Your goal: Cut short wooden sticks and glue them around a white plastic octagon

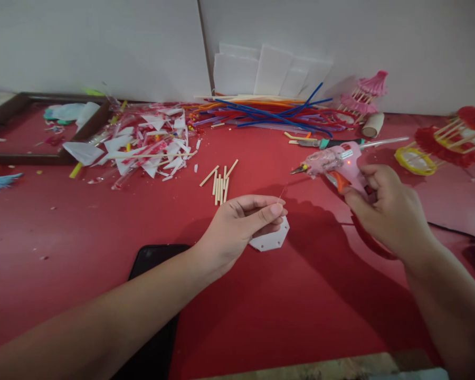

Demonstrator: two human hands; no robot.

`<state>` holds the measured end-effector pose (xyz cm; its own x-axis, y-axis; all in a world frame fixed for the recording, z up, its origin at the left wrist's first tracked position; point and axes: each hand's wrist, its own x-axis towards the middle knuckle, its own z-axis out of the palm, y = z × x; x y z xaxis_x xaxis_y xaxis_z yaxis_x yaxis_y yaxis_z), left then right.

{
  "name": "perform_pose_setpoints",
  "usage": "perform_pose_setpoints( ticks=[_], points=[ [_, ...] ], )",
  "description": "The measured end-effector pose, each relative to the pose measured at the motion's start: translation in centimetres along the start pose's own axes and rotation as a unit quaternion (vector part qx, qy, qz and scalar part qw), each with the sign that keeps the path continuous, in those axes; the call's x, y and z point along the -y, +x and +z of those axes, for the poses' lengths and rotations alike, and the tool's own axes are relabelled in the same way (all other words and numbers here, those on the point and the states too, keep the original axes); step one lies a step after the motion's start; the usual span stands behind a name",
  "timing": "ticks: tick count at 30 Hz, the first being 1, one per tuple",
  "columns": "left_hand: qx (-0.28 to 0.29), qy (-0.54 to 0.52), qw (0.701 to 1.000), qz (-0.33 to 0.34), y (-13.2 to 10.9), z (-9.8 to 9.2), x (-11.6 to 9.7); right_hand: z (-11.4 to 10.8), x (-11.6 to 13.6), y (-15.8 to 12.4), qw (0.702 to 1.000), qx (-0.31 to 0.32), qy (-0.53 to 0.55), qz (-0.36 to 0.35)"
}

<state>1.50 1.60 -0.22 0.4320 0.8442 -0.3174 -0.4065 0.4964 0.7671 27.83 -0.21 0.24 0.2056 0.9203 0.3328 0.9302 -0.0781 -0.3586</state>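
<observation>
My right hand [388, 211] is wrapped round the handle of a pink hot glue gun [350, 161], fingers close to its orange trigger. The gun's nozzle points left, and a clear glue stick [388, 141] sticks out of its back. In the middle, my left hand [249, 224] pinches a thin strand [282, 193] between thumb and fingertips, a little below and left of the nozzle. Partly hidden under that hand is a white many-sided piece [271, 240] with small holes near its edge. Several short wooden sticks [220, 184] lie just beyond my left hand.
Behind lie scraps [154, 137], coloured pipe cleaners [277, 112], pliers [328, 143] and white sheets [275, 68] against the wall. A brown frame [24, 158] is at left. Pink [364, 95] and red [455, 137] stick models stand at right. A black phone-like slab [154, 327] lies under my left forearm.
</observation>
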Motion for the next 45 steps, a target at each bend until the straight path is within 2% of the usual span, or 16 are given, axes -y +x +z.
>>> perform_pose_setpoints(
  ticks=[3, 6, 11, 16, 22, 28, 30, 34, 37, 42, 45],
  points=[
    [-0.004, 0.005, 1.000, 0.000, -0.1, 0.0, 0.0, 0.2, -1.6, 1.1, 0.999, -0.013, -0.030, 0.039],
    [0.005, 0.012, 1.000, 0.001, -0.1, 0.0, 0.0, 0.4, -3.4, 2.2, 0.996, 0.000, -0.074, 0.058],
    [0.010, 0.028, 1.000, 0.004, -0.1, -0.3, 0.2, 1.6, -5.7, 3.6, 0.990, 0.041, -0.131, 0.002],
    [0.011, 0.037, 0.999, 0.015, -0.2, -0.2, 0.2, 3.0, -6.8, 4.3, 0.986, 0.047, -0.158, -0.012],
    [0.000, 0.051, 0.998, 0.026, 0.0, -0.3, 0.3, 2.8, -7.0, 4.0, 0.985, -0.016, -0.167, -0.039],
    [-0.017, 0.112, 0.992, 0.047, -0.2, -0.3, 0.2, 1.2, -5.7, 3.1, 0.982, -0.086, -0.133, -0.103],
    [-0.026, 0.142, 0.988, 0.049, -0.4, -0.2, 0.1, 0.4, -5.1, 2.7, 0.985, -0.066, -0.128, -0.095],
    [-0.030, 0.160, 0.985, 0.054, -0.5, 0.1, -0.2, -1.1, -4.8, 1.9, 0.983, 0.093, -0.155, -0.013],
    [-0.035, 0.158, 0.985, 0.065, -0.5, 0.1, -0.2, -1.4, -5.2, 1.6, 0.972, 0.178, -0.156, -0.010],
    [-0.057, 0.193, 0.976, 0.085, -0.5, 0.1, -0.1, -0.7, -5.6, 1.5, 0.967, 0.169, -0.187, -0.043],
    [-0.063, 0.148, 0.982, 0.102, -1.1, 0.8, -1.5, -0.3, -5.7, 1.5, 0.958, 0.164, -0.220, -0.088]
  ],
)
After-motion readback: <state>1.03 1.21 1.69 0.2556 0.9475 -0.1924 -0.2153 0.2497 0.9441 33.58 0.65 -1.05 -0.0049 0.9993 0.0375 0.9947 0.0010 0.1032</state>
